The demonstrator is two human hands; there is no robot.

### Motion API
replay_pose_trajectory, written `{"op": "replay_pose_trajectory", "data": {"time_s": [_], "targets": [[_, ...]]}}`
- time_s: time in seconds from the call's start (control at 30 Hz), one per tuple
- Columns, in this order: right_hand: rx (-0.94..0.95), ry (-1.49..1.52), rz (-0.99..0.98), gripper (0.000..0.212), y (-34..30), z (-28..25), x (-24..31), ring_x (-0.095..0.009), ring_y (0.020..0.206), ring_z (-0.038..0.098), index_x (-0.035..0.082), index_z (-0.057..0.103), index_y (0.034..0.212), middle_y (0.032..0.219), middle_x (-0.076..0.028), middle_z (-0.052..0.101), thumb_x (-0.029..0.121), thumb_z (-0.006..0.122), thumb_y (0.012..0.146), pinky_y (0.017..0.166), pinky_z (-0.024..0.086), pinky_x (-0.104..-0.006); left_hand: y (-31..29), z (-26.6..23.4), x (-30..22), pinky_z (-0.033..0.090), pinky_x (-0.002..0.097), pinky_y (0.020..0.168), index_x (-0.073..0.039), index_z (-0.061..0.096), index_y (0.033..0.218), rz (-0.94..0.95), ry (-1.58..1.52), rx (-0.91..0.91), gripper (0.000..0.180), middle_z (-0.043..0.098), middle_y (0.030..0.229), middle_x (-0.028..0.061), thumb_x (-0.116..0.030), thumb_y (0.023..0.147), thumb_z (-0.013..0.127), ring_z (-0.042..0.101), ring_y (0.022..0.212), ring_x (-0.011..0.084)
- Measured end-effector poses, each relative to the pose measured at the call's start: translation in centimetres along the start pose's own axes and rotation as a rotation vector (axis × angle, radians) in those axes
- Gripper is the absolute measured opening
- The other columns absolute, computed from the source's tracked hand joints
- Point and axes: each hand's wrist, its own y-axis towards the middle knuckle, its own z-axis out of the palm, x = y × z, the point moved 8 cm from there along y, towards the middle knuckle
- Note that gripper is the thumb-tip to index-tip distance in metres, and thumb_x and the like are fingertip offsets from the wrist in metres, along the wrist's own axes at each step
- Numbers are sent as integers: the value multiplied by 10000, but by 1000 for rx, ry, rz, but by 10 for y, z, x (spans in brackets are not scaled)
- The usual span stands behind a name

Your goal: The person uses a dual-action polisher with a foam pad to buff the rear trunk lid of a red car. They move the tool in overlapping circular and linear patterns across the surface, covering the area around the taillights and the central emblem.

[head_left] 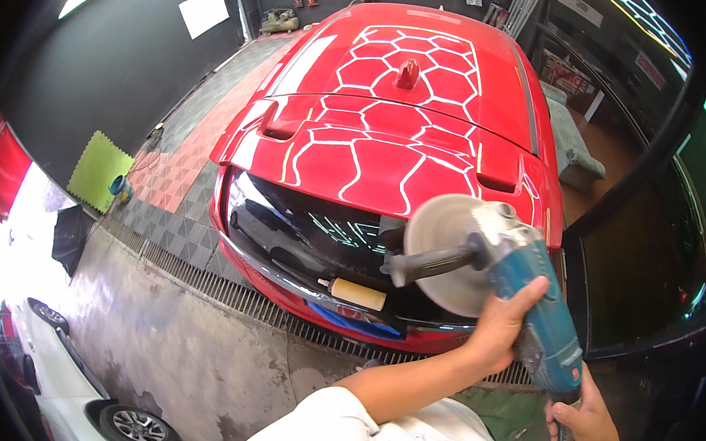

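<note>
A blue-green electric polisher (536,306) with a silver head is held up in front of me. Its round pale pad (444,251) faces the rear window (288,224) of a red car (411,112); whether it touches the glass, I cannot tell. My left hand (509,324) is wrapped around the polisher's body, thumb on top. Lower down, my right hand (583,416) grips the tool's rear end, where the cord shows. The black side handle (432,262) sticks out leftward, held by neither hand. A bottle of pale yellow liquid (357,294) lies below the window.
Something blue (351,322) lies below the bottle on the car's back. A floor grate (203,286) runs behind the car. At lower left stands a white car (98,406). A green foam mat (99,171) leans by the dark wall, and a sofa (570,142) stands at right.
</note>
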Motion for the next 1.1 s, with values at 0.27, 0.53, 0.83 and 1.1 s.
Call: {"op": "replay_pose_trajectory", "data": {"time_s": [0.27, 0.53, 0.83, 1.1], "targets": [[425, -154, -215, 973, 91, 111, 61, -185, 888, 560, 42, 20, 1719, 1242, -176, 558, 156, 703, 1036, 749, 489, -338, -69, -66, -151, 636, 573, 930, 2, 600, 1353, 321, 94, -240, 738, 731, 1173, 225, -643, 997, 643, 757, 1063, 390], [413, -70, -256, 999, 113, 127, 76, -254, 1152, 551, -9, -46, 1712, 1311, -229, 542, 253, 673, 1069, 999, 443, -363, -45, -65, -194, 646, 643, 915, 54, 602, 1362, 382, 134, -159, 790, 731, 1160, 246, -651, 1006, 627, 760, 1048, 404], [45, 80, -219, 1034, 43, 15, 11, -125, 716, 602, 20, -49, 1725, 1267, -187, 615, 221, 702, 1043, 627, 562, -322, 43, -6, -43, 620, 631, 966, 51, 600, 1370, -35, 128, -42, 791, 715, 1189, 268, -642, 993, 653, 746, 1077, 426], [-156, 158, -139, 988, -2, -79, -10, -119, 693, 625, 154, 40, 1752, 1078, -104, 654, 110, 698, 1017, 618, 571, -315, 103, 48, 69, 588, 557, 1043, -39, 603, 1363, -234, 101, 33, 622, 728, 1207, 206, -513, 990, 755, 731, 1115, 361]]}}
